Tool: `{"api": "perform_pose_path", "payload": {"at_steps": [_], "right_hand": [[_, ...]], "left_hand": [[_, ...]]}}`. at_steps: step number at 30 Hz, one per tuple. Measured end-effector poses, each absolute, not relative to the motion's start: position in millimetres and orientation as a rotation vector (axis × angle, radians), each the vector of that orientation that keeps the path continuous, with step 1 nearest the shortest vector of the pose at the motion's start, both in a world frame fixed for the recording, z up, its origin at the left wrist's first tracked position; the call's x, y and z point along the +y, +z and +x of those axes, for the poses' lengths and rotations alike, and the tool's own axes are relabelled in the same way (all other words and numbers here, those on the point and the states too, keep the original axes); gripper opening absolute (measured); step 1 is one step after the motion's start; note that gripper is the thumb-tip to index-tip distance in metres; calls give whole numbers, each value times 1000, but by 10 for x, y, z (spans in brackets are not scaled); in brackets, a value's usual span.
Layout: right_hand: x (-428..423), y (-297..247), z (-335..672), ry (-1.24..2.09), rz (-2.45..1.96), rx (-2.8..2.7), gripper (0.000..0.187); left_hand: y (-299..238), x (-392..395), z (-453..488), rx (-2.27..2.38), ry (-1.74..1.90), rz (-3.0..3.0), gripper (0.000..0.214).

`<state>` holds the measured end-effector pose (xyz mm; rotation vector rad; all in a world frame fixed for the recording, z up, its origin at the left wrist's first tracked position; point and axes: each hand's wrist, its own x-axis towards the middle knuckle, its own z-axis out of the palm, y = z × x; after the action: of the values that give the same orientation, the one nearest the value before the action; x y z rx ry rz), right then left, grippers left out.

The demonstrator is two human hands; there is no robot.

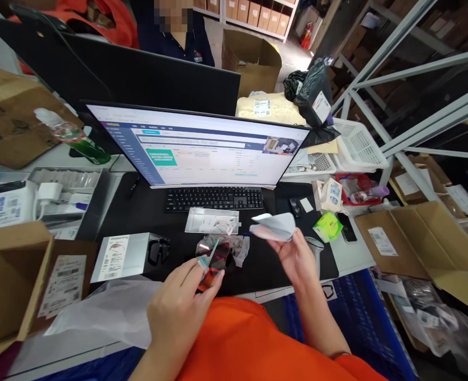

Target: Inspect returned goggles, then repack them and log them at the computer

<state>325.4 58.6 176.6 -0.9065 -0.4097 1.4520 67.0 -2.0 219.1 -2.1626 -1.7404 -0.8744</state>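
My left hand is closed with a thin teal strip sticking up from its fingers. Under and beside those fingers is a shiny dark red, lens-like piece; I cannot tell whether the hand grips it too. Crumpled clear plastic lies right by it. My right hand pinches a folded whitish-grey sheet above the black mat. Just behind the hands sits an open white box with small items inside. To the left lie black-framed glasses against a grey box with a label.
A lit monitor stands behind the keyboard. Right of it are a mouse, a green packet, a phone and a red basket. Open cartons flank the desk. Another person is beyond the monitors.
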Motion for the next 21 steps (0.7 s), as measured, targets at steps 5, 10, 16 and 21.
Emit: {"api": "perform_pose_path", "payload": {"at_steps": [5, 10, 16, 21], "right_hand": [[397, 1972, 3005, 1859, -772, -97, 3], [377, 2046, 2913, 1921, -777, 25, 14], [26, 2268, 2396, 2046, -700, -264, 35], [-20, 2137, 2053, 1824, -824, -782, 30]], "left_hand": [[2225, -38, 640, -1692, -886, -2170, 16], [2244, -88, 555, -1649, -887, -2152, 16], [2190, -133, 545, -1591, -882, -2176, 11], [2111, -175, 597, -1562, -817, -2182, 8]]}}
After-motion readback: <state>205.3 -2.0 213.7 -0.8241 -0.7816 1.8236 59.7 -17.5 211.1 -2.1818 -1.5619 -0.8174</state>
